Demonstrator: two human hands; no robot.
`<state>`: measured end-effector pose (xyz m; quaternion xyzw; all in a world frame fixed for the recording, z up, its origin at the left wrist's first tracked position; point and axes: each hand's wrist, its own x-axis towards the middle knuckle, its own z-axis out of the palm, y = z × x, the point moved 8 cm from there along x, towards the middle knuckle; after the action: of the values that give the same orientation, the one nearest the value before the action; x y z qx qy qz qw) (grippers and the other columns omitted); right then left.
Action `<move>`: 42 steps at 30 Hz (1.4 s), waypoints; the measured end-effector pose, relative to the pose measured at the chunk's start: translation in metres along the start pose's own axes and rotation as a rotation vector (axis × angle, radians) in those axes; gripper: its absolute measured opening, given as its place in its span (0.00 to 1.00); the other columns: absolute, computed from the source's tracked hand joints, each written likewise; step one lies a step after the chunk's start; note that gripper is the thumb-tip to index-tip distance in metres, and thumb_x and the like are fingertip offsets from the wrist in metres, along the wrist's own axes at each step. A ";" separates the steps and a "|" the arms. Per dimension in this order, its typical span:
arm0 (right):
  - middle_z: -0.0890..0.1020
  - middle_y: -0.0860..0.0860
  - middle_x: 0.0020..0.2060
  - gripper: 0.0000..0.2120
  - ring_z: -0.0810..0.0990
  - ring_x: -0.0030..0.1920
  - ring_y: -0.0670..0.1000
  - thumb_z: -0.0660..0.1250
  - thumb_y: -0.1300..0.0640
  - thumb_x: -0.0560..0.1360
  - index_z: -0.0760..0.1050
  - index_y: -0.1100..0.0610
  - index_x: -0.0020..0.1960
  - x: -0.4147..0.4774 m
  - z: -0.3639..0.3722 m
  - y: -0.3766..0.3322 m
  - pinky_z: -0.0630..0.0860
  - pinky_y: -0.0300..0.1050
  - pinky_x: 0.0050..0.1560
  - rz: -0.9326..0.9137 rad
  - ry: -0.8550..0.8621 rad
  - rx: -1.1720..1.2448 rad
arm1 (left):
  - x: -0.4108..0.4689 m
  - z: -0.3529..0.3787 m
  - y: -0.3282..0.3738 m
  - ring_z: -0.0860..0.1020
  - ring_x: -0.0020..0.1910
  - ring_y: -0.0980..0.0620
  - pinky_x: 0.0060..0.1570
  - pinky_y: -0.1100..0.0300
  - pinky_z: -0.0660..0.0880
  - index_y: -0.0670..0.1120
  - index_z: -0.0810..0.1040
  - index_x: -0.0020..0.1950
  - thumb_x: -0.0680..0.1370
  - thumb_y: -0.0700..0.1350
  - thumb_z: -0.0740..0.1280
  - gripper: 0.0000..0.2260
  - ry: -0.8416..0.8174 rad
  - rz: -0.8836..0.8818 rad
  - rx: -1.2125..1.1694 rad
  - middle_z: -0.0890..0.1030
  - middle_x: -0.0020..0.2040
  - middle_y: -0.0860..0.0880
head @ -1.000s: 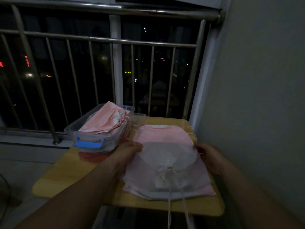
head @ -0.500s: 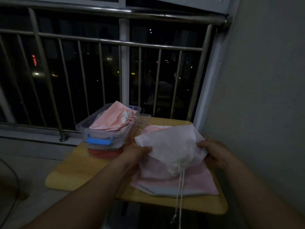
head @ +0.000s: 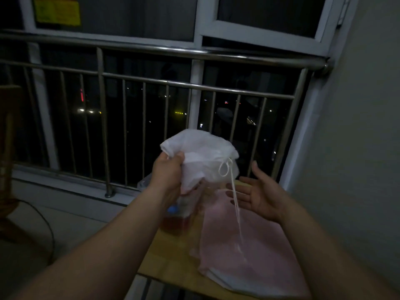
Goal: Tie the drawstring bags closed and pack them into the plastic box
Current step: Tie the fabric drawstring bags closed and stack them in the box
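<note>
**White bag held up in your left hand, cord hanging free**

You have the white drawstring bag lifted in the air in front of the railing, above the far end of the table. It is bunched up, so its long axis is hard to read. Its gathered, corded end faces right, toward your other hand. The drawstring loops at that end and trails down to the pile below.

Your left hand has its fingers curled round the bag's left side, gripping the cloth. Your right hand is just beside the bag, palm turned inward and fingers spread, holding nothing. The cord hangs in front of its fingers, and you cannot tell whether it touches them.

Under the cord, a pile of pink bags lies flat on the table. The plastic box sits left of the pile, mostly hidden by your left forearm. Its blue latch shows, but its contents cannot be made out.
</note>
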<state>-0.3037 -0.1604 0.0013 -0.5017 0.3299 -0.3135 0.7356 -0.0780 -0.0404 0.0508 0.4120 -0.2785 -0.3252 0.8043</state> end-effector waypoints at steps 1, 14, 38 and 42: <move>0.83 0.60 0.62 0.35 0.81 0.65 0.61 0.63 0.32 0.77 0.67 0.58 0.71 0.007 0.014 -0.003 0.70 0.61 0.72 0.012 -0.026 -0.043 | 0.006 -0.009 0.006 0.85 0.50 0.46 0.41 0.53 0.82 0.50 0.80 0.57 0.84 0.36 0.62 0.11 0.034 0.021 -0.008 0.85 0.54 0.44; 0.84 0.57 0.43 0.07 0.80 0.36 0.51 0.70 0.55 0.78 0.78 0.51 0.56 0.101 0.109 -0.024 0.77 0.44 0.35 -0.229 0.135 -0.534 | 0.034 -0.075 0.033 0.61 0.77 0.45 0.74 0.44 0.62 0.54 0.51 0.84 0.76 0.50 0.71 0.42 0.173 0.430 1.520 0.59 0.80 0.48; 0.87 0.49 0.50 0.13 0.85 0.51 0.48 0.69 0.65 0.76 0.80 0.53 0.58 0.098 0.043 0.055 0.80 0.46 0.51 -0.230 0.007 -0.544 | 0.105 -0.023 -0.100 0.63 0.79 0.39 0.75 0.43 0.63 0.57 0.50 0.84 0.85 0.58 0.56 0.28 -0.924 0.067 2.135 0.54 0.84 0.45; 0.84 0.55 0.39 0.09 0.81 0.43 0.54 0.68 0.55 0.79 0.82 0.57 0.43 0.100 0.038 0.065 0.76 0.55 0.49 -0.186 -0.017 -0.611 | 0.102 -0.021 -0.116 0.46 0.83 0.39 0.78 0.32 0.49 0.57 0.54 0.83 0.84 0.57 0.59 0.28 -0.960 0.147 2.359 0.47 0.85 0.47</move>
<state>-0.2059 -0.1998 -0.0664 -0.7300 0.3555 -0.2616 0.5217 -0.0325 -0.1589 -0.0399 0.6991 -0.6810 0.0477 -0.2127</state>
